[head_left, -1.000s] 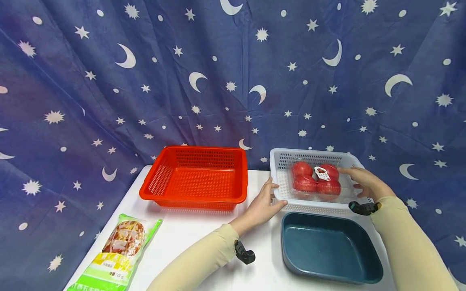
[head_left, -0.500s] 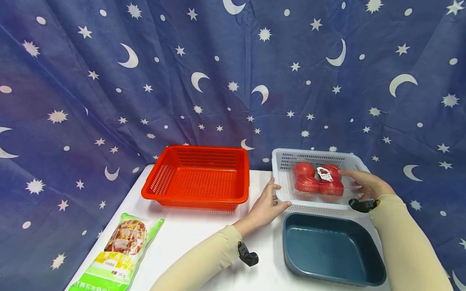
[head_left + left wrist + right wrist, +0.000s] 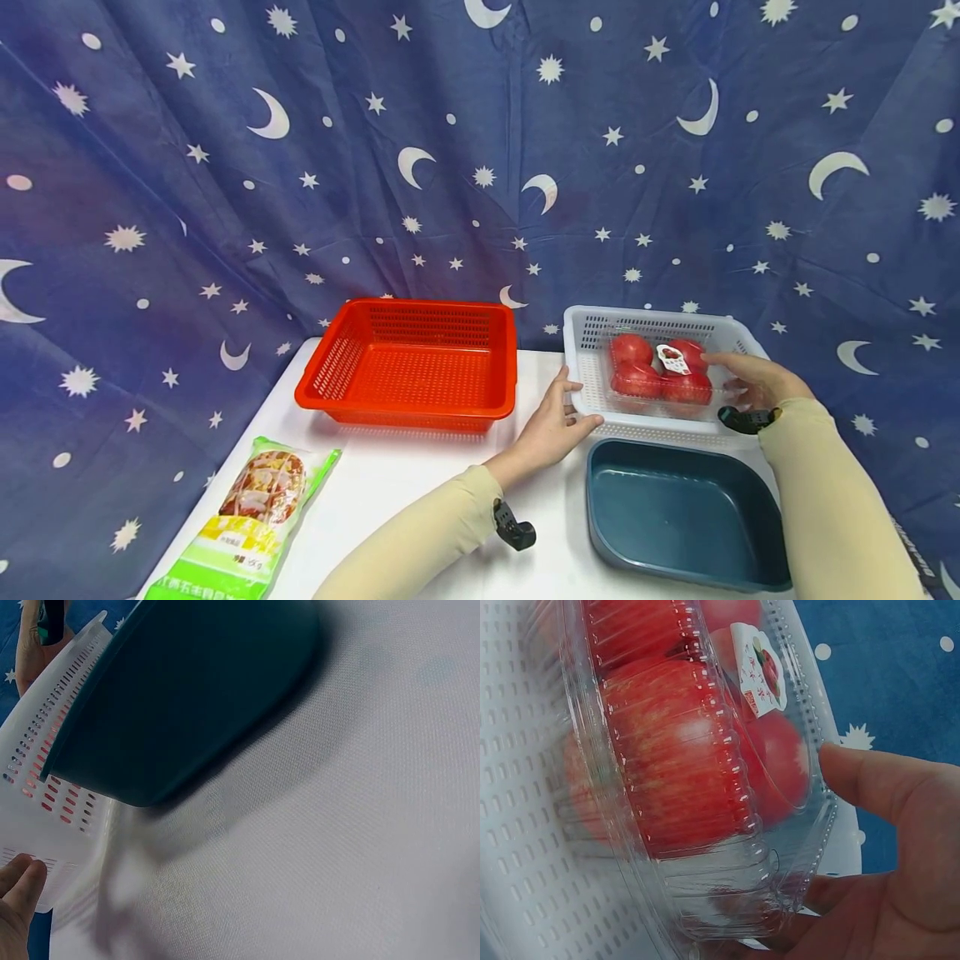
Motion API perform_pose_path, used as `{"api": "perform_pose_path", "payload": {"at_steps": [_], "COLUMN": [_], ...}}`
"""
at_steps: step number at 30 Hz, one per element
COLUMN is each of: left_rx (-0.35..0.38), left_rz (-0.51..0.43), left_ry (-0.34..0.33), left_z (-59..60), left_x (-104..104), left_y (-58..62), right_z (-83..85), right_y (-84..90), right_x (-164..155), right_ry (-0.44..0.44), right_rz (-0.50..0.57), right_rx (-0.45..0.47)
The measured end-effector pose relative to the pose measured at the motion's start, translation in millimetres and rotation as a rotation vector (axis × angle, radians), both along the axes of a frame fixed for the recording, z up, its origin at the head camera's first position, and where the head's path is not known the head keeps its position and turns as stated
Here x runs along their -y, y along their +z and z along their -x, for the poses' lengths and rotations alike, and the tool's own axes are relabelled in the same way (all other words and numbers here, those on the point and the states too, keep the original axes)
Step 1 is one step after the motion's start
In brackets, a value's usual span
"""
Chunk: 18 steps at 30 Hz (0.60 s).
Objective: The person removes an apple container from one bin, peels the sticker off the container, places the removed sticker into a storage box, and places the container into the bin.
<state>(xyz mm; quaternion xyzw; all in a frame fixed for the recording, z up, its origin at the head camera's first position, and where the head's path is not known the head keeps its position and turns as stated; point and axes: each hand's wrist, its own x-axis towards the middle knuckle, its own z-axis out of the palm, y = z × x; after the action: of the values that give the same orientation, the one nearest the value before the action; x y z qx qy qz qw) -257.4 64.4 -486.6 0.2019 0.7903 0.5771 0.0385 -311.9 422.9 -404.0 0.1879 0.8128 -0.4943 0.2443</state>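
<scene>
Left hand: your left hand stayed on the white basket corner, fingers straight against its rim.
Right hand: your right hand kept cradling the apple pack, fingers curled round it.
Apple pack: remained inside the white basket, unmoved.
Neighbours: blue tub in front, red basket left.

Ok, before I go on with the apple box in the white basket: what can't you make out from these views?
- Head view: print on the apple box label is too small to read.
- Head view: right hand fingers below the box are hidden by it.
- Right wrist view: apple count; the clear lid's glare and the frame edge hide some.
- Left wrist view: left hand cut off by the corner; the teal bin hides most of the white basket.
</scene>
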Motion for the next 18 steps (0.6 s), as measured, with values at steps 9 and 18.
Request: {"api": "perform_pose_path", "payload": {"at_steps": [9,18], "left_rx": [0.003,0.000], "left_rz": [0.002,0.003], "left_ry": [0.001,0.000], "left_z": [-0.6,-1.6], "left_x": [-0.3,-0.1], "left_y": [-0.3,-0.7], "right_z": [0.2,6.0], "right_y": [-4.5,-9.6], "right_x": [-5.4,-6.3], "right_ry": [0.004,-0.012], "right_rz": [0.005,0.003], "right_rx": [-0.007,0.011]}}
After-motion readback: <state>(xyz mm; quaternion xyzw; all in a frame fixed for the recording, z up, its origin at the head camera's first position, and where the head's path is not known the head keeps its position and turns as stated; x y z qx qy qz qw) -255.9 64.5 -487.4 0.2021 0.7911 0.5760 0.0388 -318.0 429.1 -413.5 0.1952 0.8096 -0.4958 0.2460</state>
